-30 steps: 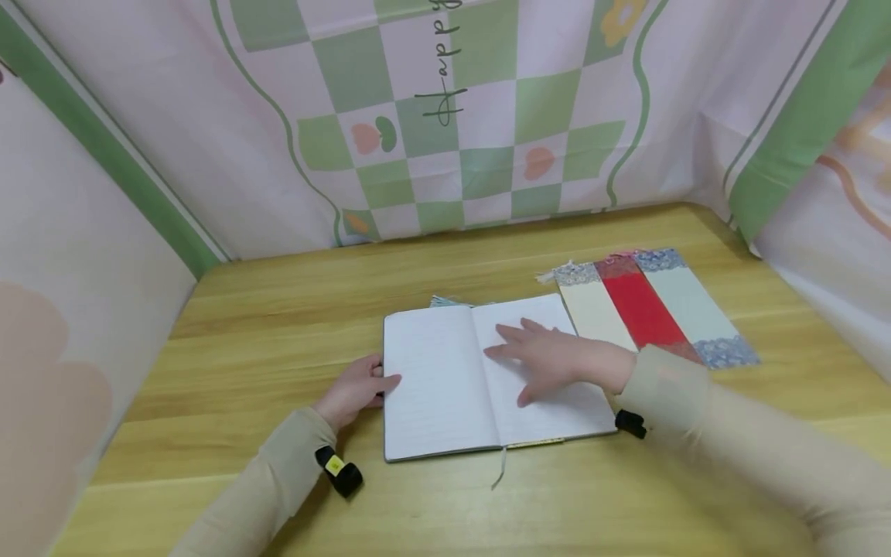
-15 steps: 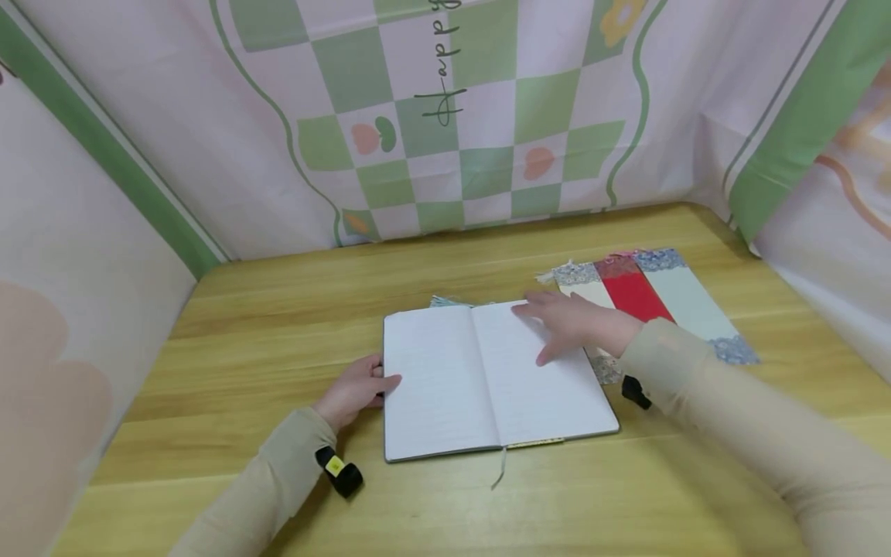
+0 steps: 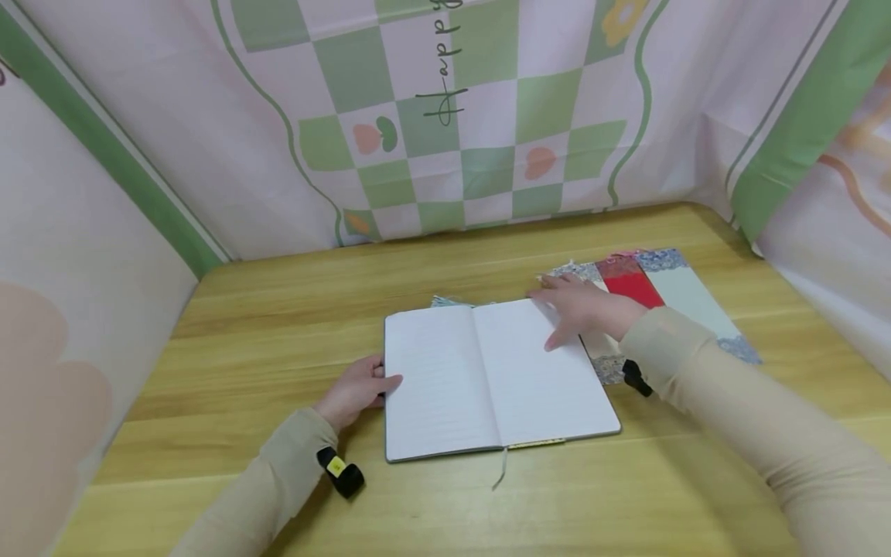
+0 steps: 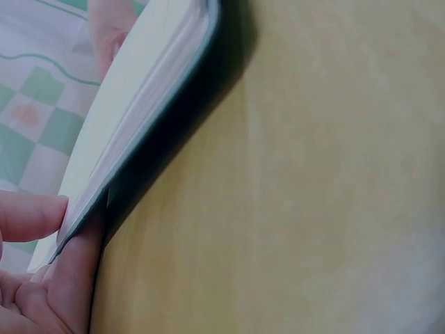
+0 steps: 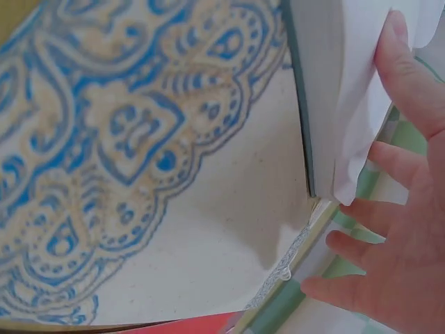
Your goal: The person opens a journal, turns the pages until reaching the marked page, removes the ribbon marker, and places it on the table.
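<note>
An open notebook point(image 3: 440, 387) with white lined pages lies on the table. My left hand point(image 3: 351, 393) pinches its left edge, thumb on the page and curled fingers point(image 4: 75, 271) under the dark cover in the left wrist view. At the notebook's top right corner is my right hand point(image 3: 588, 308), fingers spread. The right wrist view has its thumb point(image 5: 405, 73) against the white page point(image 5: 358, 97) and the other fingertips by the page's corner. Partly under that hand and the notebook lies a cream bookmark point(image 3: 607, 367) with a blue-patterned end.
Beside the cream bookmark lie a red bookmark point(image 3: 629, 288) and a pale green bookmark point(image 3: 696, 298). A blue tassel point(image 3: 445, 302) shows behind the notebook, and a ribbon marker point(image 3: 500, 472) hangs out in front. Printed fabric point(image 3: 431, 178) borders the wooden table point(image 3: 278, 309).
My right hand has moved from the middle of the right page up and right to its top corner. The left hand keeps its grip on the left edge.
</note>
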Available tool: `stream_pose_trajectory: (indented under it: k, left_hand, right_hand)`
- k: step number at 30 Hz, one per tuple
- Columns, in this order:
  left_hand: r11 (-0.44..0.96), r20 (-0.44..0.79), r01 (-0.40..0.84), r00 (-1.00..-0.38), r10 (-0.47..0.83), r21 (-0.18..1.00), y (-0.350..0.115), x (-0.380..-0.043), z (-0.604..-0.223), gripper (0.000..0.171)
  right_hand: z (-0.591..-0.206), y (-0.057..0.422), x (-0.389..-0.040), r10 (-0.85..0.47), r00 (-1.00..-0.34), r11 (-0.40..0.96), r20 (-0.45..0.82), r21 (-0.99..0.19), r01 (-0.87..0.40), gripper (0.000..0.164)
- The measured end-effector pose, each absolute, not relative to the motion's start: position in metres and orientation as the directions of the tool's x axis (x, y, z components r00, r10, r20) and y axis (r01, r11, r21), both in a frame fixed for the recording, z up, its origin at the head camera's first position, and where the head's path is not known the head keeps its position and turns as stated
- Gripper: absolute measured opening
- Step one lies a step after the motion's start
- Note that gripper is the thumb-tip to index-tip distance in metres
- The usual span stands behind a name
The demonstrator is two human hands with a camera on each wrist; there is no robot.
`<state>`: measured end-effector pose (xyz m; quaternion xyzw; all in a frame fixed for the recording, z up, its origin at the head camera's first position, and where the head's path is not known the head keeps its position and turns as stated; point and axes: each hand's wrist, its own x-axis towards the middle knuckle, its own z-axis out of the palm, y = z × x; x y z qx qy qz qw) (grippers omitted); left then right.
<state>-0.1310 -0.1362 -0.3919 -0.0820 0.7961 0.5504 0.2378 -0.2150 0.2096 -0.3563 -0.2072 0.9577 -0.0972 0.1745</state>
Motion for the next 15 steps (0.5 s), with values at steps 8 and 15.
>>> stream_pose_trajectory:
  k: [8, 15]
  left_hand:
    - [0.375, -0.467, -0.394, -0.875, 0.127, 0.839, -0.136, -0.131, -0.392, 0.046]
    - [0.376, -0.464, -0.39, -0.877, 0.127, 0.84, -0.135, -0.13, -0.392, 0.045]
  right_hand:
    - [-0.355, 0.209, -0.212, -0.434, -0.863, 0.895, -0.258, -0.227, -0.383, 0.09]
    - [-0.354, 0.205, -0.202, -0.493, -0.859, 0.868, -0.136, -0.144, -0.475, 0.081]
